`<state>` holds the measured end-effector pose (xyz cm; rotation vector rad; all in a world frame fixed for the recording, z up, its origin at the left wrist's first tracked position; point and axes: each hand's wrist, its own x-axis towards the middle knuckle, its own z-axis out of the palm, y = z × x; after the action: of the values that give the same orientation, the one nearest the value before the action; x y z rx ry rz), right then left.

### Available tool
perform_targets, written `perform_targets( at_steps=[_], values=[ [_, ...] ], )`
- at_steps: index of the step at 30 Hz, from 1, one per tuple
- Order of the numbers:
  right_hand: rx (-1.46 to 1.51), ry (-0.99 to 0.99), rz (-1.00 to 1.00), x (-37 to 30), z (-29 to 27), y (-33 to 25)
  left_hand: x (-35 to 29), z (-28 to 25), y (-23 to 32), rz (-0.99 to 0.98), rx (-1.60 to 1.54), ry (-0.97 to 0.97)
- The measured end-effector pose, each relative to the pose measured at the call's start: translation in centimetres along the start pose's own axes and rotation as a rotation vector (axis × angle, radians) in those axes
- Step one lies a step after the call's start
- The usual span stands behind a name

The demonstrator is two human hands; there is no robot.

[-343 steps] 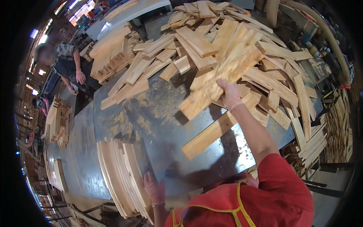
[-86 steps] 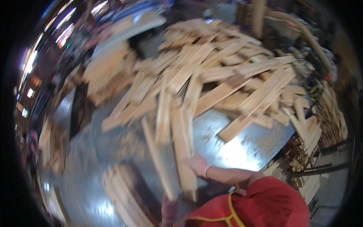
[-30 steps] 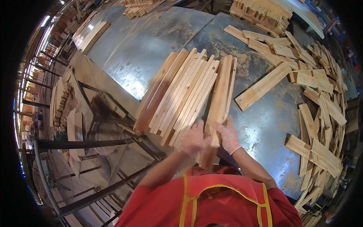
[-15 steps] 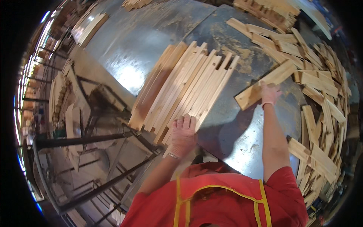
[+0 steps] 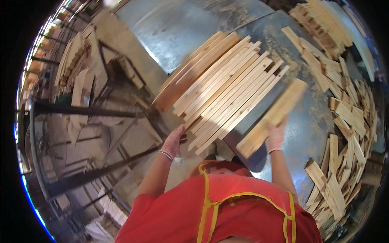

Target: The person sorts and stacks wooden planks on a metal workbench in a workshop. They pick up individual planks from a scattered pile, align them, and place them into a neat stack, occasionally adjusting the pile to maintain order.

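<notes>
My right hand, in a pale work glove, grips a wooden board by its right edge. The board is held slanting over the metal table, right of a row of planks. My left hand, gloved as well, is at the near left ends of that row of wooden planks. Its fingers are loosely bent and apart, with nothing seen in them. The planks lie side by side, their near ends uneven and jutting past the table edge.
A heap of loose wood pieces covers the right side of the metal table. Stacked boards stand at the far right. Dark metal frame bars are on the left, beside another wood stack. Sawdust lies on the table.
My right hand has brought the board nearer and left, turning it steeper, toward the plank row. My left hand has moved off the planks' top to their near left ends. The view has shifted.
</notes>
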<state>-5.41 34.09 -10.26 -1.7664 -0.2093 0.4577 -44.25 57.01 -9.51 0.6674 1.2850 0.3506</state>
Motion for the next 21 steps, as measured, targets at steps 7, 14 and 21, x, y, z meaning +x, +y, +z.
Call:
perform_targets(
  at_steps=[7,14,21],
  values=[
    [0.173,-0.314,0.074,-5.8,7.9,-5.2,0.6,-2.9,3.3,-0.034,-0.113,-0.555],
    [-0.273,-0.340,0.043,-6.9,9.2,-7.2,-1.3,5.6,15.2,0.017,0.356,-0.645],
    [-0.100,-0.490,0.097,-5.7,5.6,-7.4,-11.0,12.2,18.5,0.157,0.539,-0.537]
  ],
)
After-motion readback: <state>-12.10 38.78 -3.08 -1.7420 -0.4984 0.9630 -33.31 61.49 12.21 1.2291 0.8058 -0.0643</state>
